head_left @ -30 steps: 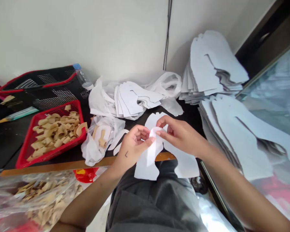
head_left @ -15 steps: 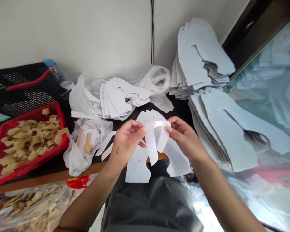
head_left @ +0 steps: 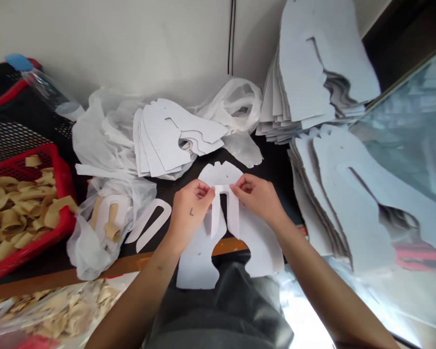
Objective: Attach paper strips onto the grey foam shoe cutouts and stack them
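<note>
Between my two hands is a white U-shaped strip [head_left: 233, 215], its curved end up and both legs hanging down. My left hand [head_left: 192, 213] pinches the strip's upper left corner, fingers closed. On the upper right corner, my right hand [head_left: 256, 198] grips it between thumb and fingers. Directly behind and under the strip lies a larger white cut-out sheet [head_left: 198, 266] with a slot in its middle and a notched top. It reaches over the table's front edge. Another white U-shaped strip [head_left: 150, 225] rests on the table left of my left hand.
A red basket [head_left: 63, 208] of tan curled pieces stands at left, near a clear bottle [head_left: 47, 89]. Plastic bags [head_left: 94, 135] lie around a small stack of white cut-outs [head_left: 167, 140]. Taller stacks of cut-outs [head_left: 305, 72] rise at right beside a glass pane [head_left: 421, 106].
Both hands have lowered the U-shaped strip against the larger sheet and straightened it, so its legs now hang parallel. The camera view has shifted, with the basket further left.
</note>
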`<state>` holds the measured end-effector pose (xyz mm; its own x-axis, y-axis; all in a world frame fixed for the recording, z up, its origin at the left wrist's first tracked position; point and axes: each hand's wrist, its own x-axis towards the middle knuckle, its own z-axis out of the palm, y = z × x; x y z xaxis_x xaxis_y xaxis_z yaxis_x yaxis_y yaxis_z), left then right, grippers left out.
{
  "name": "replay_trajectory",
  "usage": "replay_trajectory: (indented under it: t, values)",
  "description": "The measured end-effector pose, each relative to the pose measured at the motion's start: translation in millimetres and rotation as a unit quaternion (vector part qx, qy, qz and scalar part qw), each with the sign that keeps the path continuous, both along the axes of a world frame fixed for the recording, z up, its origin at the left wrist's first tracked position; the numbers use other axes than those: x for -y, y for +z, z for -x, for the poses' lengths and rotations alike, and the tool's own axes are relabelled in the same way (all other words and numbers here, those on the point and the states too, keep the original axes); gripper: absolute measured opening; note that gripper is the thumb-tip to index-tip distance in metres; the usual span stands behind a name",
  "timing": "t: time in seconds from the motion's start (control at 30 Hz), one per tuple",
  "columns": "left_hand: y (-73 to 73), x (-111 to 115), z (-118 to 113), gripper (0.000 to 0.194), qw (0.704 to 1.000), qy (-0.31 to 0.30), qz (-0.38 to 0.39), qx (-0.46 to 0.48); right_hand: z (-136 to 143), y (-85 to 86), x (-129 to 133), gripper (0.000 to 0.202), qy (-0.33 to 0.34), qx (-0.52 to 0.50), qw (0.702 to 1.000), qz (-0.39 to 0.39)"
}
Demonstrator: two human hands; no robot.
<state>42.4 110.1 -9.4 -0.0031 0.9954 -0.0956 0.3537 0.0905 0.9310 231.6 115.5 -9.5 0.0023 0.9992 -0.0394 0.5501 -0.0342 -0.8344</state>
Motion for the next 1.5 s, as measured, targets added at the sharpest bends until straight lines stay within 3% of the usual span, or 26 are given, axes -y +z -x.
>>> replay_trajectory:
  t: [0.17,0.4,1.0,1.5]
  values:
    - [-12.3,-7.9,2.1,0.025,0.997,0.015,0.070,0.025,-0.8,-10.9,-9.6,0.021,0.019,0.001,1.000,-0.001]
    - [-17.9,-4.4,1.5,0.025,0.998,0.016,0.030,-0.060,-1.3,-23.7,-11.7,0.019,0.017,0.019,1.000,0.007]
    - [-23.2,-2.6,-5.0,0.020,0.984,-0.001,-0.041,-0.173,1.1,-25.8,-7.7,0.020,0.025,0.109,0.994,-0.011]
    - [-23.8,-3.9,-5.9,0.021,0.981,-0.005,-0.036,-0.189,3.6,-24.2,-9.3,0.022,0.044,0.164,0.985,-0.014]
